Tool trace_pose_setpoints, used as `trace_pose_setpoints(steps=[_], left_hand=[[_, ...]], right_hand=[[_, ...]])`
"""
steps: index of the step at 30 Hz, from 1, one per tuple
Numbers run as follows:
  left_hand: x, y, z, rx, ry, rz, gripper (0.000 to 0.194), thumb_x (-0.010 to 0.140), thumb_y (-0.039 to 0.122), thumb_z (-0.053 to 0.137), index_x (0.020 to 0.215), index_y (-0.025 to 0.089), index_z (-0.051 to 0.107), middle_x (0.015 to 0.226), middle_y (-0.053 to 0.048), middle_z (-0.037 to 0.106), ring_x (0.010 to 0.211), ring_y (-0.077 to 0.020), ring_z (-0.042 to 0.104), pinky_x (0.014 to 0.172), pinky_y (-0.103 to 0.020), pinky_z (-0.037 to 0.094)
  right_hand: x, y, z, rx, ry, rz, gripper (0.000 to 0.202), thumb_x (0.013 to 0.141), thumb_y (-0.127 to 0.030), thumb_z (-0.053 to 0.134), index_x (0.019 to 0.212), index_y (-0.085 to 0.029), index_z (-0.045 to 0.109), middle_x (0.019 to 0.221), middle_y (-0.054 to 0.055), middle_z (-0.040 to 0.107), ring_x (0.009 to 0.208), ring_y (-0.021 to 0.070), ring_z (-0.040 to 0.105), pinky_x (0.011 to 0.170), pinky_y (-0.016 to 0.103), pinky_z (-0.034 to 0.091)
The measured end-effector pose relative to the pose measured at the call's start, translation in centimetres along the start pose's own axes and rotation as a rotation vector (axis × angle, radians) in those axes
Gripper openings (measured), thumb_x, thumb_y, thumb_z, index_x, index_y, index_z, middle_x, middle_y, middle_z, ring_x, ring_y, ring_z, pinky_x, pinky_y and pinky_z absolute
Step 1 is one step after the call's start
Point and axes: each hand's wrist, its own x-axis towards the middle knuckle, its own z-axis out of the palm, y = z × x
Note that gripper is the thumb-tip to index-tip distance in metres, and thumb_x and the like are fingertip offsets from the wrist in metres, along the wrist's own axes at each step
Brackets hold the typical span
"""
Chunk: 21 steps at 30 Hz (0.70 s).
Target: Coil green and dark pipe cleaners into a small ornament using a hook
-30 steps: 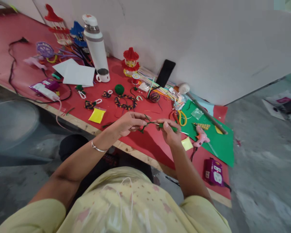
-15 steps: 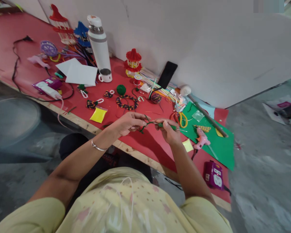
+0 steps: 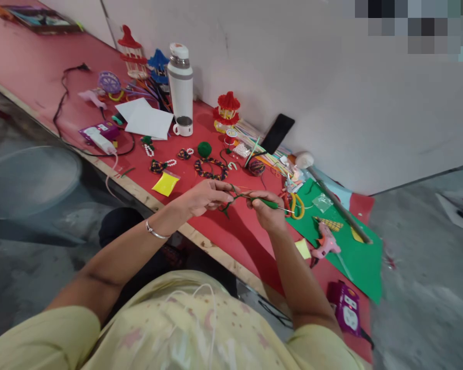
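Note:
Between my hands, just over the red table, is a piece of green yarn [image 3: 226, 208] with a loose tail hanging down. My left hand [image 3: 207, 198], a silver bangle on its wrist, is closed with the yarn pinched at its fingertips. A green-handled crochet hook [image 3: 269, 203] is gripped in my right hand [image 3: 269, 215], its thin metal shaft reaching toward the yarn. Beyond my hands lie a braided multicolour yarn ring [image 3: 211, 168], a green yarn ball [image 3: 204, 149] and a multicolour yarn ball [image 3: 256, 167].
Right of my hands are yellow-handled scissors [image 3: 298, 206], a pink glue gun [image 3: 326, 241] on a green sheet [image 3: 364, 267], and a purple box [image 3: 346, 308]. A white flask [image 3: 181, 87] and a phone [image 3: 278, 133] stand toward the wall. A yellow packet [image 3: 165, 183] lies left.
My view has turned, so the table's things appear shifted right and lower. Both hands keep hold of the yarn and hook, and the yarn tail hangs slightly differently.

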Motion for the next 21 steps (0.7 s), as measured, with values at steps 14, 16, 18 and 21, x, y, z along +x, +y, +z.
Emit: trace_pose_setpoints(steps=[14,16,18,21], left_hand=[[0.6,-0.3,0.0,0.035,0.002,-0.029,0.037,0.064,0.017,0.092,0.100,0.011,0.086,0.070,-0.007,0.073,0.039,0.0003,0.032,0.042,-0.019,0.012],[0.7,-0.4,-0.1,0.038,-0.004,-0.030,0.036,0.064,0.018,0.092,0.098,0.011,0.086,0.069,-0.007,0.073,0.039,-0.0001,0.032,0.042,-0.020,0.012],[0.7,-0.3,-0.1,0.049,-0.005,-0.032,0.035,0.064,0.019,0.093,0.098,0.011,0.086,0.068,-0.008,0.073,0.039,-0.0004,0.032,0.043,-0.020,0.012],[0.6,-0.1,0.0,0.067,0.006,-0.037,0.035,0.063,0.018,0.092,0.098,0.011,0.086,0.069,-0.008,0.073,0.040,-0.0004,0.031,0.043,-0.020,0.012]], right_hand=[[-0.4,-0.1,-1.5,-0.012,-0.051,0.061,0.023,0.078,-0.044,0.094,0.094,-0.029,0.086,0.095,0.004,0.088,0.072,0.0144,0.073,0.067,0.029,0.060],[-0.4,-0.3,-1.9,-0.031,-0.095,0.070,0.022,0.080,-0.043,0.092,0.097,-0.029,0.086,0.098,0.004,0.088,0.075,0.0156,0.075,0.069,0.030,0.061],[-0.4,-0.5,-2.2,-0.058,-0.132,0.071,0.019,0.083,-0.042,0.091,0.097,-0.029,0.086,0.099,0.005,0.088,0.077,0.0164,0.076,0.071,0.031,0.064],[-0.4,-1.0,-2.3,-0.110,-0.157,0.058,0.017,0.085,-0.040,0.089,0.098,-0.029,0.087,0.100,0.005,0.088,0.080,0.0181,0.078,0.073,0.033,0.066]])
